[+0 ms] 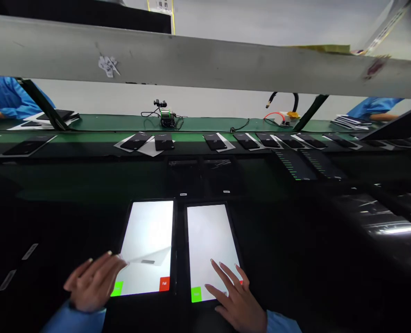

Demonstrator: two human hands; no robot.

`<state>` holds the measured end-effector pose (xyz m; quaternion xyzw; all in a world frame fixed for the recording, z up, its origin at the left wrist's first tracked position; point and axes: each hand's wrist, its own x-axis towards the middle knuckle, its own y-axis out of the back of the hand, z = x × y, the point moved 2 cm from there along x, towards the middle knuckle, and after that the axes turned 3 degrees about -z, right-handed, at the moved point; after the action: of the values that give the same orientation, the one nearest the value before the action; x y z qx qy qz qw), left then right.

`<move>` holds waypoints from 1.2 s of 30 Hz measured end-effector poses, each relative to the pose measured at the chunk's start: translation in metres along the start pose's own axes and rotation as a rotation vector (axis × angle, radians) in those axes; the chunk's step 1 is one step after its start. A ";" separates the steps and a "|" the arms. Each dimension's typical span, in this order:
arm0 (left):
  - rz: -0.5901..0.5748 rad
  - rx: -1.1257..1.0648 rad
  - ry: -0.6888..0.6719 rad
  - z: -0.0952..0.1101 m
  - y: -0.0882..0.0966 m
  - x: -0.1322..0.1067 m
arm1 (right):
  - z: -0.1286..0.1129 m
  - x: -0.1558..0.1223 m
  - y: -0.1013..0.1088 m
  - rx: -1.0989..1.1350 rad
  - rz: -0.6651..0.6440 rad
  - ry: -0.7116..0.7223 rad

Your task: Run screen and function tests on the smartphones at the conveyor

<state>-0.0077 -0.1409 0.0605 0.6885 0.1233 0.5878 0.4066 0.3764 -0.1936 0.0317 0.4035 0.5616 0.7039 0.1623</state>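
Observation:
Two tablets with lit white screens lie side by side on the dark bench. The left tablet [150, 226] shows a green box at its lower left and a red "Fail" box at its lower right. A thin clear film [158, 255] with a small grey label lifts over its lower half. My left hand [94, 282] is closed, pinching the film's edge between thumb and fingers. Over the lower right of the right tablet [210, 236] my right hand [238, 296] spreads its fingers, at or just above the glass, partly covering a red box. It holds nothing.
Two dark-screened tablets [184, 178] lie behind the lit ones. Several black devices [164, 142] rest along the back ledge, some on white sheets. A grey beam [205, 64] crosses overhead. Blue-sleeved people [14, 99] sit beyond. Small labels [30, 251] lie at left.

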 end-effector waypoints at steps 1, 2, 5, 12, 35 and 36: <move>0.168 0.157 -0.182 -0.006 0.008 0.022 | -0.001 0.000 -0.001 0.010 0.006 -0.012; 0.283 0.247 -0.217 -0.014 0.014 0.045 | -0.002 0.000 -0.003 0.020 0.017 -0.021; 0.456 0.353 -0.273 -0.030 0.032 0.110 | -0.004 0.001 -0.002 0.045 0.077 -0.047; 0.497 0.279 -0.111 -0.018 0.050 0.189 | -0.003 0.006 0.003 0.069 0.073 -0.018; -0.204 0.157 -0.349 0.044 0.053 0.127 | 0.010 0.003 0.003 0.091 0.165 0.066; -0.295 0.094 -0.364 0.047 0.049 0.107 | 0.010 0.002 0.003 0.080 0.165 0.072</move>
<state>0.0498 -0.1225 0.1719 0.7759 0.1745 0.3817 0.4709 0.3833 -0.1866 0.0354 0.4291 0.5594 0.7059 0.0674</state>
